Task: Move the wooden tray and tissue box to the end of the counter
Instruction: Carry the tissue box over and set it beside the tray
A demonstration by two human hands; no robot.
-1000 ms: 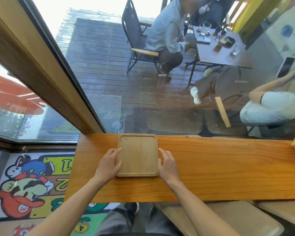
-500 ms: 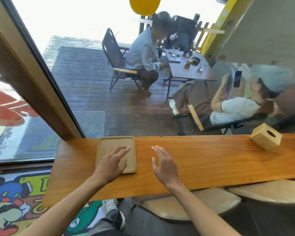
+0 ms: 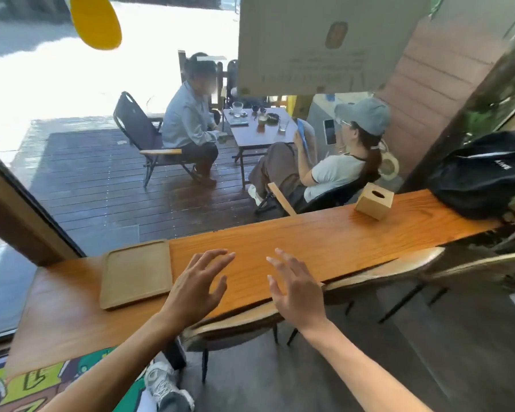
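A flat wooden tray [image 3: 136, 273] lies near the left end of the long orange wooden counter [image 3: 324, 242]. Far along the counter to the right stands a small wooden tissue box [image 3: 373, 201], upright with its oval slot on top. My left hand [image 3: 198, 285] hovers over the counter just right of the tray, fingers spread, holding nothing. My right hand [image 3: 295, 288] floats beside it over the counter's front edge, also open with nothing in it. Neither hand touches the tray.
A black backpack [image 3: 485, 173] sits on the counter's right end, just past the tissue box. Stools [image 3: 384, 272] stand under the front edge. A window runs along the counter's back; beyond it two people sit at a small table [image 3: 259, 129] on a deck.
Both hands have let go of the tray and moved right, off it. The view has swung right, bringing the tissue box and backpack into sight.
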